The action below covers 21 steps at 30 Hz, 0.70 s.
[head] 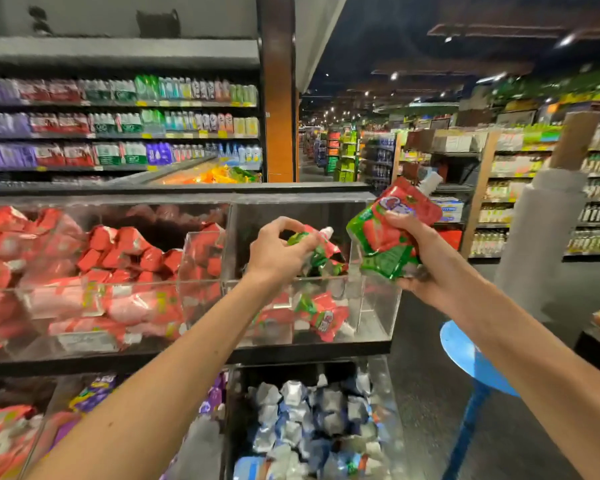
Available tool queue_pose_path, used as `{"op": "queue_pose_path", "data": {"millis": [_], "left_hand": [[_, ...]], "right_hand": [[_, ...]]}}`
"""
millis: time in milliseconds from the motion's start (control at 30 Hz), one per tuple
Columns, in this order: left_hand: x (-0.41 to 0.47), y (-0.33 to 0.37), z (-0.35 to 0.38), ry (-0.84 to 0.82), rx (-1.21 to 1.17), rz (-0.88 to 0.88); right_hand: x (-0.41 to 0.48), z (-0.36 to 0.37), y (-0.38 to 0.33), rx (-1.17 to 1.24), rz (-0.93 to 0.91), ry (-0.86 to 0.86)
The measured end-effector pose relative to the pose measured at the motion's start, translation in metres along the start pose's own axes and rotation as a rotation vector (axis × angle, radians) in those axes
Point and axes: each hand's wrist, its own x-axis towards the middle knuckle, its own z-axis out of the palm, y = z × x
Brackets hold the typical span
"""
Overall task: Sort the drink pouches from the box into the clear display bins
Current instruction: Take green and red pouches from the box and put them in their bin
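Your left hand [278, 252] pinched a red-and-green drink pouch [321, 245] in curled fingers, just above the clear display bin [378, 306], where other pouches [326, 318] lay. Your right hand [421, 261] gripped a stack of pouches [394, 223] beside the bin.

- Red-and-green spouted pouch [321, 247]: crumpled, white cap at the top, pinched by the left hand [281, 251] over the bin's open top.
- Pouch bundle [392, 230]: same print, white spout pointing up and right, gripped by the right hand [420, 258] at the bin's right edge; count unclear.
- Clear display bin [371, 306]: transparent, open-topped, on the upper shelf.
- Loose pouches [321, 315]: a few lying tumbled on the bin floor.
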Motion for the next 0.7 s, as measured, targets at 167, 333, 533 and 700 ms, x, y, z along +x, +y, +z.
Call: {"op": "queue_pose_path", "data": {"millis": [167, 333, 533, 700], "left_hand": [[0.068, -0.014, 0.052, 0.050, 0.030, -0.148], [0.104, -0.022, 0.095, -0.074, -0.129, -0.295], [0.104, -0.011, 0.111, -0.476, 0.040, -0.278], [0.113, -0.001, 0.106, -0.651, 0.414, -0.112]], "right_hand": [[0.028, -0.007, -0.020, -0.037, -0.011, 0.013], [0.048, -0.023, -0.028, -0.047, -0.023, 0.022], [0.065, -0.039, -0.031, -0.057, -0.030, 0.035], [0.072, -0.040, -0.031, -0.041, -0.021, 0.033]]}}
